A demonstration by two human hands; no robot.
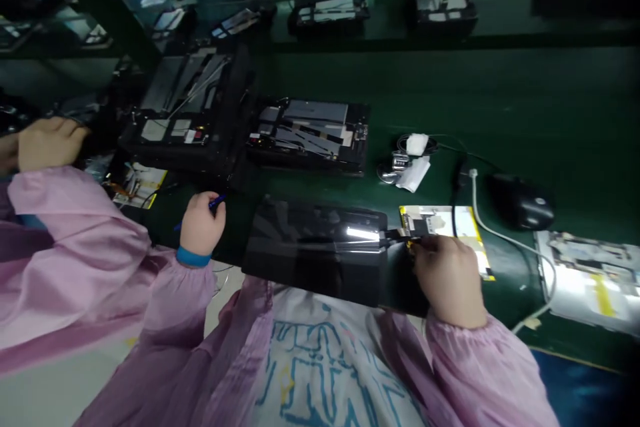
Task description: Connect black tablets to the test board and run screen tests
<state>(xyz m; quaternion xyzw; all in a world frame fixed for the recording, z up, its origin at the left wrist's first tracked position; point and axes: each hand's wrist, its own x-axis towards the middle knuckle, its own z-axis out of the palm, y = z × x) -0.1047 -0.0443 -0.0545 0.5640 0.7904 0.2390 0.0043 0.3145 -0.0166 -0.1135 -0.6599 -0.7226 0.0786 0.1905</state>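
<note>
Dark panel [310, 247], green workbench [450, 93], laden shelf [390, 21] behind

Mouse [525, 205] and stacks on a green bench [505, 93]
From the view's centre: mouse at 3 o'clock, bare board [580, 287] toward 4, cable bundle [401, 160] between 2 and 3, tall stack [187, 103] at 10, low stack [313, 130] and shelf [387, 19] at 12.

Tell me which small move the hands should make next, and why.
Probably steady the dark strip with the right hand: the strip sticks out from the black panel toward that hand, and the left hand, farther away, holds a blue tool.
</note>
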